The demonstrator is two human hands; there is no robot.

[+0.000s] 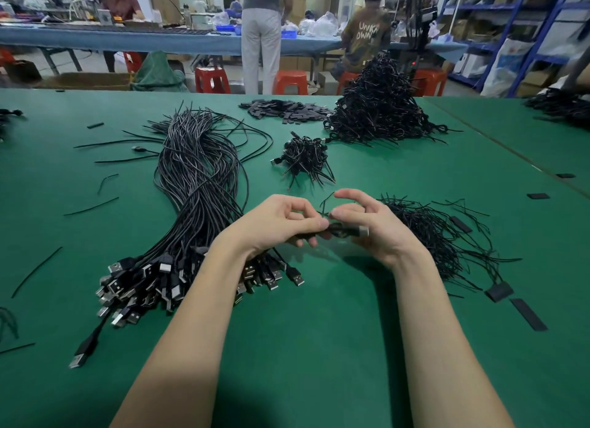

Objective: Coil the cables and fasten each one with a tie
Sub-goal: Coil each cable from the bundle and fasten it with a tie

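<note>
Over the green table, my left hand (281,221) and my right hand (367,226) meet around a small coiled black cable (341,231) with a silver USB plug poking out to the right. My left fingers curl round the coil. My right thumb and fingers pinch a thin black tie (324,208) that sticks up above the coil. A thick bundle of loose black USB cables (198,184) lies to the left, plugs toward me. A heap of thin black ties (427,232) lies right of my right hand.
A small pile of tied coils (305,157) sits ahead, with a tall pile (380,108) behind it. Flat black strips (287,108) lie at the far middle and a few at the right (526,314). Stray ties dot the left. People stand beyond the table edge.
</note>
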